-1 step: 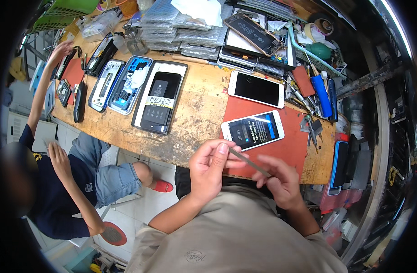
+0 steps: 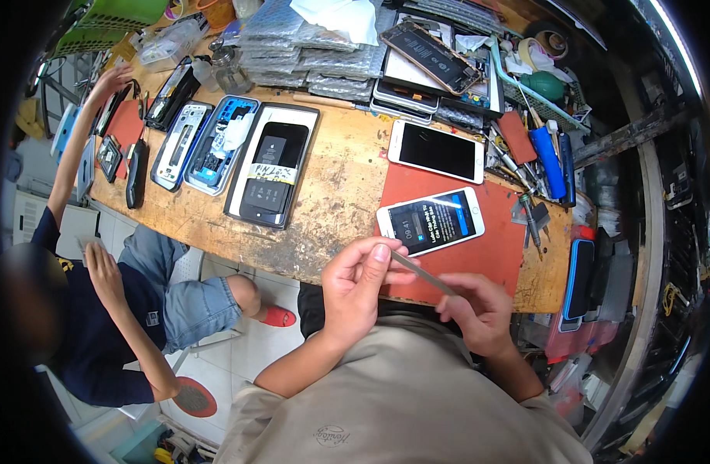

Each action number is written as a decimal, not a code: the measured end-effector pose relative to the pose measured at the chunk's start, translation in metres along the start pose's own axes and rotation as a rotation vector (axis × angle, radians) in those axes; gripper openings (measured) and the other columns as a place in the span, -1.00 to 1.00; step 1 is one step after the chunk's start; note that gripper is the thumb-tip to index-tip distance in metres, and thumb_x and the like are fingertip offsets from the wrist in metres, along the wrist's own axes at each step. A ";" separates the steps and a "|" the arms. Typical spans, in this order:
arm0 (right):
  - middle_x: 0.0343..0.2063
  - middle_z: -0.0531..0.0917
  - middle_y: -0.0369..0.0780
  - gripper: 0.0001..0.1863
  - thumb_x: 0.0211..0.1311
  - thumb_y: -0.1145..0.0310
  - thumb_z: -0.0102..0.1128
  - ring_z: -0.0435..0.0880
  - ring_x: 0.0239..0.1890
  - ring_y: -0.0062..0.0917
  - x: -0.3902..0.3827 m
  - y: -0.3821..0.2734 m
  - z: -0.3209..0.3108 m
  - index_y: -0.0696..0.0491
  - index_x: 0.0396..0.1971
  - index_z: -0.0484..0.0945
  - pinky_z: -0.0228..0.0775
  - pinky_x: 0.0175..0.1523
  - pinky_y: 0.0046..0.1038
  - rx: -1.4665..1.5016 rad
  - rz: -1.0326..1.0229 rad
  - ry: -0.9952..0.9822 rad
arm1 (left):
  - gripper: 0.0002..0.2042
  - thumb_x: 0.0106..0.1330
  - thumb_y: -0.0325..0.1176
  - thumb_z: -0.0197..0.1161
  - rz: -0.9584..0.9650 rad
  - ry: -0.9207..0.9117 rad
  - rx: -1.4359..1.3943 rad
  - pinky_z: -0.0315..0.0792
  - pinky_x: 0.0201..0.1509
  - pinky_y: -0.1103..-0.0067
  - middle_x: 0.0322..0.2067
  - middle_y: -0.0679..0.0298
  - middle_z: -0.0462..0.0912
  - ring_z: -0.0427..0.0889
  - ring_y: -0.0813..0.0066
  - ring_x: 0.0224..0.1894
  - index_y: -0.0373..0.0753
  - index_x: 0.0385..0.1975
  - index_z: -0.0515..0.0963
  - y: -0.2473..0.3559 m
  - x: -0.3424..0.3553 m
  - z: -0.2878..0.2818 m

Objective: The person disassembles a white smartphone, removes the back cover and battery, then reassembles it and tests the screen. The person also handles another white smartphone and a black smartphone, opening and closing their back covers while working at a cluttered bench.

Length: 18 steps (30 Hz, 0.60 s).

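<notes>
A thin, flat grey strip [image 2: 423, 274] slants across the front edge of the workbench between my hands. My left hand [image 2: 359, 282] pinches its far left end between thumb and fingers. The thumb and fingertips of my right hand [image 2: 479, 313] close on the other end. Just beyond the strip lies a white phone [image 2: 431, 221] with its screen lit, flat on a red-orange mat [image 2: 494, 255]. Farther back, a second white phone [image 2: 436, 151] with a dark screen lies partly on the same mat.
Opened phone bodies [image 2: 219, 143] and a phone on a box [image 2: 270, 166] lie to the left. Bubble-wrapped packs [image 2: 308, 54] are stacked behind. Screwdrivers [image 2: 531, 220] and tools lie at right. A co-worker [image 2: 99, 325] sits at left, one arm reaching over the bench.
My right hand has closed its fingers on the strip's near end, where they were more spread and blurred. My left hand stays in place. The co-worker's hands have shifted slightly.
</notes>
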State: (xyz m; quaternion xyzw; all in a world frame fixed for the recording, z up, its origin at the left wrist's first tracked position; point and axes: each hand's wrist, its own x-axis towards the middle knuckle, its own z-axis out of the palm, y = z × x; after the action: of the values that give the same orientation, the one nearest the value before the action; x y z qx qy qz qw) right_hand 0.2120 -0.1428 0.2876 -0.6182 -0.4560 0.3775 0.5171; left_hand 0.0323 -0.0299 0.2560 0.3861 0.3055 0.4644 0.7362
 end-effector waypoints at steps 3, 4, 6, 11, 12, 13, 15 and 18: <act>-0.29 0.69 -0.14 -0.81 0.46 0.56 0.27 0.68 -0.34 -0.58 0.002 0.001 -0.001 0.27 -0.01 0.67 0.53 -0.20 -0.56 0.358 -0.044 0.003 | -0.78 0.64 -0.39 0.18 -0.016 -0.204 0.236 0.67 -0.22 0.59 -0.20 0.11 0.76 0.76 0.51 -0.28 -0.43 -0.07 0.69 0.008 0.000 -0.014; -0.31 0.68 -0.15 -0.84 0.47 0.56 0.26 0.66 -0.35 -0.60 0.007 0.004 -0.005 0.26 -0.04 0.67 0.52 -0.20 -0.58 0.484 -0.120 0.028 | -0.81 0.63 -0.42 0.20 -0.008 -0.316 0.305 0.63 -0.24 0.61 -0.19 0.14 0.76 0.74 0.56 -0.31 -0.41 -0.08 0.71 0.014 0.002 -0.020; -0.39 0.59 -0.19 -0.88 0.56 0.49 0.18 0.59 -0.41 -0.60 0.012 0.010 -0.009 0.24 -0.11 0.61 0.48 -0.26 -0.57 0.287 -0.212 0.025 | -0.84 0.56 -0.41 0.27 0.087 -0.309 0.660 0.52 -0.31 0.54 -0.30 0.18 0.73 0.66 0.51 -0.40 -0.37 -0.13 0.72 0.031 0.010 -0.033; -0.44 0.52 -0.22 -0.82 0.65 0.36 0.08 0.52 -0.46 -0.60 0.014 0.025 -0.009 0.16 -0.15 0.52 0.40 -0.32 -0.52 0.296 -0.304 0.219 | -0.74 0.43 -0.29 0.40 0.612 0.263 1.444 0.58 -0.11 0.31 -0.19 0.09 0.73 0.72 0.14 -0.19 -0.32 -0.03 0.71 0.078 0.087 -0.067; -0.45 0.53 -0.21 -0.82 0.65 0.36 0.09 0.52 -0.47 -0.59 0.011 0.028 -0.010 0.16 -0.17 0.52 0.39 -0.34 -0.51 0.198 -0.360 0.238 | -0.69 0.41 -0.24 0.44 0.662 0.355 1.685 0.60 -0.02 0.29 -0.13 0.05 0.73 0.75 0.09 -0.09 -0.31 0.01 0.72 0.084 0.104 -0.074; -0.46 0.53 -0.20 -0.82 0.64 0.36 0.10 0.52 -0.48 -0.57 0.009 0.030 -0.012 0.16 -0.19 0.52 0.38 -0.35 -0.49 0.114 -0.416 0.267 | -0.64 0.39 -0.19 0.46 0.630 0.317 1.733 0.59 0.03 0.27 -0.10 0.03 0.73 0.73 0.05 -0.05 -0.30 0.04 0.71 0.084 0.114 -0.079; -0.48 0.54 -0.18 -0.82 0.62 0.38 0.12 0.53 -0.51 -0.52 0.004 0.033 -0.020 0.16 -0.23 0.52 0.35 -0.38 -0.46 -0.079 -0.514 0.289 | -0.55 0.34 -0.11 0.50 0.419 0.279 1.822 0.57 0.11 0.23 -0.06 0.01 0.72 0.70 -0.04 0.04 -0.27 0.10 0.71 0.084 0.129 -0.088; -0.51 0.56 -0.17 -0.84 0.56 0.43 0.17 0.53 -0.54 -0.45 -0.001 0.034 -0.029 0.17 -0.29 0.53 0.32 -0.42 -0.40 -0.313 -0.568 0.293 | -0.48 0.30 -0.03 0.52 0.349 0.247 1.835 0.58 0.14 0.22 -0.05 0.00 0.72 0.70 -0.03 0.06 -0.25 0.14 0.69 0.090 0.139 -0.093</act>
State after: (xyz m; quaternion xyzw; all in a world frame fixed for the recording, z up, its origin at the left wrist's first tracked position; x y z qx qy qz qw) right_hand 0.2443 -0.1539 0.2594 -0.5862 -0.5829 0.0515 0.5603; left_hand -0.0304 0.1484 0.2720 0.8036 0.5654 0.1838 0.0268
